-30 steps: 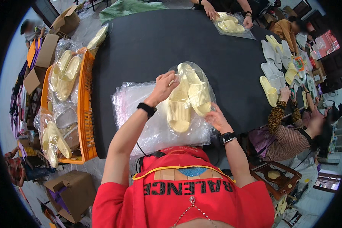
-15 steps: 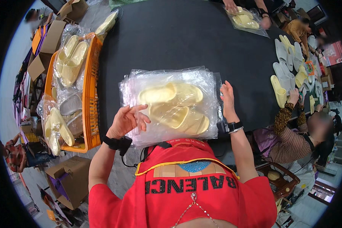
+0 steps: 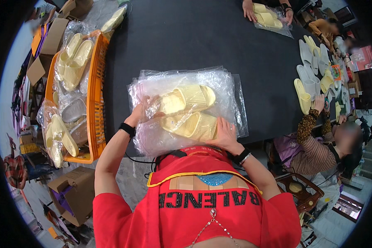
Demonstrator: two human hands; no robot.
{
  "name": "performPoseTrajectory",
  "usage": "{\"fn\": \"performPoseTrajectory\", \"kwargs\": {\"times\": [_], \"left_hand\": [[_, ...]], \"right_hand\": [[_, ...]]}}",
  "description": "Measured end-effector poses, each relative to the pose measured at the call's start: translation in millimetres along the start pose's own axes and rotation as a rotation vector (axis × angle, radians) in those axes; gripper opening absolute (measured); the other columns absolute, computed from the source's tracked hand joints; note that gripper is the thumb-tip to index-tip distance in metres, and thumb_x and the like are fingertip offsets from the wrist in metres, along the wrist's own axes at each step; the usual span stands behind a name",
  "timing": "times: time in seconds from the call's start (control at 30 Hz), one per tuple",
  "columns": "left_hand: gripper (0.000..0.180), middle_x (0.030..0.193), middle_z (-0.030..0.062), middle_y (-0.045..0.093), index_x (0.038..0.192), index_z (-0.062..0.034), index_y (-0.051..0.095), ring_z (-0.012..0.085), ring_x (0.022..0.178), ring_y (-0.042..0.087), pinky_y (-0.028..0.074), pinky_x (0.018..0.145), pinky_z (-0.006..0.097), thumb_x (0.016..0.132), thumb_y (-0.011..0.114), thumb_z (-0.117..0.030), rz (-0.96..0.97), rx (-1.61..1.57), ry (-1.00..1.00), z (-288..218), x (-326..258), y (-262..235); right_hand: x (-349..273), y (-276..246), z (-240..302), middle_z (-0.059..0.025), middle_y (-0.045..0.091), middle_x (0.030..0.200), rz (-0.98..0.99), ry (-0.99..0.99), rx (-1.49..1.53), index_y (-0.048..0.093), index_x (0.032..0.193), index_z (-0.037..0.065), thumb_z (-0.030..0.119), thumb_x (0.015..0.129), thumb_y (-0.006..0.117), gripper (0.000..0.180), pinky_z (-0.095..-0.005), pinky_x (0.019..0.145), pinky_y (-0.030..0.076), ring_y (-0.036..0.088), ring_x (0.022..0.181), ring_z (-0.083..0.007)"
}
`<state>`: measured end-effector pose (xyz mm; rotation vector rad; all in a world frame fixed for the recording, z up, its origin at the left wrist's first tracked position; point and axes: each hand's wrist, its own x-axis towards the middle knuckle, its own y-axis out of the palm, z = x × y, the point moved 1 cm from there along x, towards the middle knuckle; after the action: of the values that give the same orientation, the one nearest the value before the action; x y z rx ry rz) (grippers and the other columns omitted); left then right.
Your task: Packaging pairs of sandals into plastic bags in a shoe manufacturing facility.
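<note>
A pair of pale yellow slide slippers (image 3: 198,97) lies side by side on a stack of clear plastic bags (image 3: 229,89), toes to the right. Clear film covers their heel ends. My left hand (image 3: 139,113) is at the left edge of the stack, its fingertips showing through the film beside the upper slipper's heel and closed on the bag. My right hand (image 3: 226,135) grips the toe of the lower slipper, fingers over its ribbed strap and thumb toward me. How far the slippers are inside the bag cannot be made out.
An orange basket (image 3: 96,103) of bagged slippers stands at the left. Across the dark table (image 3: 173,37), another person's hands (image 3: 249,10) handle a bagged pair. Loose yellow and grey slippers (image 3: 308,80) line the right edge near a seated co-worker. Cardboard boxes (image 3: 72,196) stand lower left.
My left hand has gone from spread above the film to beneath it at the heels. My right hand has moved left from the bag's edge onto the lower slipper's toe.
</note>
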<state>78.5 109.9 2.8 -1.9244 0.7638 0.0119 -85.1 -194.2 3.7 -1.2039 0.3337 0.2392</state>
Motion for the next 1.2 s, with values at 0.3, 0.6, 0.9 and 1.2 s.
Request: {"fn": "performPoseTrajectory", "kwargs": {"times": [0.3,0.6,0.9,1.2], "left_hand": [[0.053,0.119,0.0125,0.044,0.125,-0.0109,0.043,0.0259,0.099,0.051,0.045,0.085,0.037,0.076,0.063,-0.015,-0.378,-0.66,0.064,19.6,22.2,12.2],[0.055,0.115,0.0111,0.049,0.12,-0.0081,0.045,0.0321,0.103,0.044,0.034,0.09,0.044,0.071,0.067,-0.019,-0.261,0.049,0.494,-33.6,16.6,19.4],[0.033,0.105,0.0095,0.048,0.104,-0.0105,0.053,0.0293,0.092,0.045,0.035,0.081,0.043,0.072,0.059,-0.02,-0.153,0.13,0.484,-73.9,48.2,62.4],[0.034,0.097,0.0087,0.05,0.105,-0.0114,0.052,0.0298,0.097,0.044,0.036,0.078,0.043,0.071,0.057,-0.012,-0.307,0.103,0.325,-18.0,15.3,39.8]], "right_hand": [[31.7,20.9,-21.6,-0.0174,0.03,0.133,-0.127,-0.304,-0.035,0.027,0.133,0.006,0.024,0.063,0.068,0.084,-0.0502,0.097,0.022,0.032,0.12,-0.0315],[6.1,10.2,-49.5,-0.0113,0.055,0.104,-0.035,0.296,0.82,0.038,0.124,0.0,0.021,0.073,0.068,0.062,-0.0316,0.079,0.044,0.055,0.091,-0.018],[16.5,25.8,-60.0,-0.005,0.058,0.08,-0.043,0.405,1.131,0.054,0.097,0.001,0.017,0.078,0.063,0.027,-0.0254,0.057,0.046,0.056,0.068,-0.0119],[-1.0,29.3,-70.4,-0.0022,0.055,0.079,-0.114,0.418,1.273,0.052,0.092,0.004,0.016,0.084,0.057,0.016,-0.0221,0.056,0.046,0.055,0.068,-0.0094]]}}
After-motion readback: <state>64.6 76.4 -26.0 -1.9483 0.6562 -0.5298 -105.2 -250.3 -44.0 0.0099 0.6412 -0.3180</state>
